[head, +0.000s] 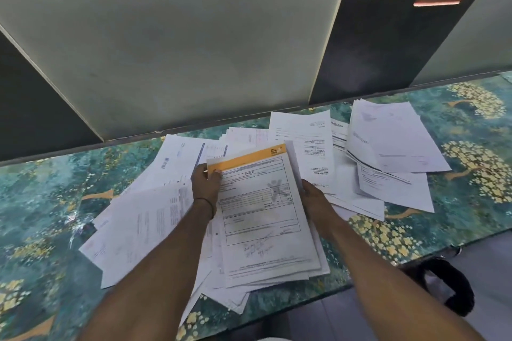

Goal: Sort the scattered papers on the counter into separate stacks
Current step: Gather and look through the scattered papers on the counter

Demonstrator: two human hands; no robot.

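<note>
My left hand point(206, 183) grips the upper left edge of a stack point(266, 271) of papers at the middle of the counter point(41, 202), thumb curled over onto the orange header band of the invoice point(260, 202) that lies on top, the other fingers out of sight behind the sheets. The far end of the stack is tilted up off the counter where I hold it, and its near end rests on loose sheets below. My right hand point(314, 196) is against the right edge of the same stack, about level with the invoice's middle; its fingertips vanish behind the paper edge, so I cannot tell whether they curl round it or only press. A thin thread band point(208, 204) circles my left wrist. More scattered papers point(144, 216) fan out just left of my left forearm, and another loose pile point(388, 141) spreads to the right of my right hand, near the wall, overlapping sheets that reach under the stack
</note>
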